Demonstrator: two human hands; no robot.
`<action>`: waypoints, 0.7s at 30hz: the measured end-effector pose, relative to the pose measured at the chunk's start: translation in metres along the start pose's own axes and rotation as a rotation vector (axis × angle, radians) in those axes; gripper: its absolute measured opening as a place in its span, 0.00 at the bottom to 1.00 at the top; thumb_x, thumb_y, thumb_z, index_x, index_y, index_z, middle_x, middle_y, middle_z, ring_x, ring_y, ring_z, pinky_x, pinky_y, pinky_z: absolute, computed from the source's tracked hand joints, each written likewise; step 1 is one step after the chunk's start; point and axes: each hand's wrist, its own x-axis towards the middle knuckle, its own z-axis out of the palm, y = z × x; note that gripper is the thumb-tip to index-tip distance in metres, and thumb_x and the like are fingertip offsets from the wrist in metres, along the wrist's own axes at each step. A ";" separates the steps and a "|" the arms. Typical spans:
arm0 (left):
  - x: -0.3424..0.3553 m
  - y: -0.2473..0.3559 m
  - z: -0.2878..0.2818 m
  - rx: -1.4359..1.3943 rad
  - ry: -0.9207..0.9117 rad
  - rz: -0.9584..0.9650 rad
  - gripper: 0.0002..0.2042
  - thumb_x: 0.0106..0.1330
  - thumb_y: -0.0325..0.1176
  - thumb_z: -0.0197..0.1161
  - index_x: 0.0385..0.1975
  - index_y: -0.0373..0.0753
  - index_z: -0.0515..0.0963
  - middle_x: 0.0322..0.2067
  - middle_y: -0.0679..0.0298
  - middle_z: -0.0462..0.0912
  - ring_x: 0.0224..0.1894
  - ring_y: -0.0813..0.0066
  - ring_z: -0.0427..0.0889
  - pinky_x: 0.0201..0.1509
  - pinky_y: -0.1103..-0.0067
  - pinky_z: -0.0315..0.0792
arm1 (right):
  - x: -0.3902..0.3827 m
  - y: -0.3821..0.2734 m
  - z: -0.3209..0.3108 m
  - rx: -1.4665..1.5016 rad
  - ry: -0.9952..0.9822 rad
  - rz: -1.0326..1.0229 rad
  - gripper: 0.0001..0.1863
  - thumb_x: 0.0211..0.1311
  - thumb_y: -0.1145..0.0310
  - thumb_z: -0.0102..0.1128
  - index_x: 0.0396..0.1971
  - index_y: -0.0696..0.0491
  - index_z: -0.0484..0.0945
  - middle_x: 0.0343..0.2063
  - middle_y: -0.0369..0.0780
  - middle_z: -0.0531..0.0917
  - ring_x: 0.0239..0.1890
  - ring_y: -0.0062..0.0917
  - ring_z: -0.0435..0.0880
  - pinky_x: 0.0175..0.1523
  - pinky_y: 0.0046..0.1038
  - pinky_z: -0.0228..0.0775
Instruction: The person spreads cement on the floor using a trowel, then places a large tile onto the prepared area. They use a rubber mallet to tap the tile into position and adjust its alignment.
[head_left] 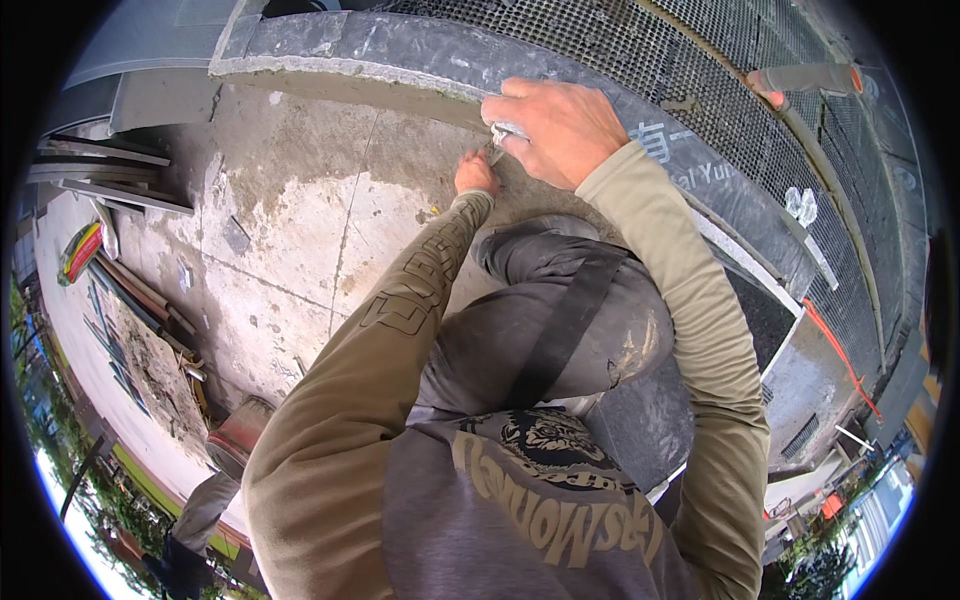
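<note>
I am crouched over a grey stone slab [400, 45] laid along the edge of a rough concrete floor [290, 230]. My right hand [555, 125] rests on the slab's near edge, fingers closed around a small pale object that I cannot identify. My left hand [476, 175] is just below it, fingers curled against the concrete under the slab's edge; whether it holds anything is hidden. My bent knee in dark trousers [560, 320] sits under both arms.
A dark metal mesh [720, 90] runs beyond the slab. A pipe-like handle with an orange tip [805, 78] lies on the mesh. Metal profiles [110, 175] and pipes [140, 295] lie at the left. An orange strap [840, 355] is at the right.
</note>
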 end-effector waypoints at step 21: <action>-0.015 -0.001 0.063 -0.280 0.084 0.328 0.24 0.55 0.28 0.65 0.55 0.37 0.80 0.54 0.54 0.80 0.60 0.51 0.75 0.61 0.55 0.71 | 0.000 0.003 0.004 -0.020 0.048 -0.019 0.14 0.55 0.66 0.69 0.43 0.43 0.83 0.37 0.33 0.81 0.39 0.38 0.86 0.40 0.43 0.79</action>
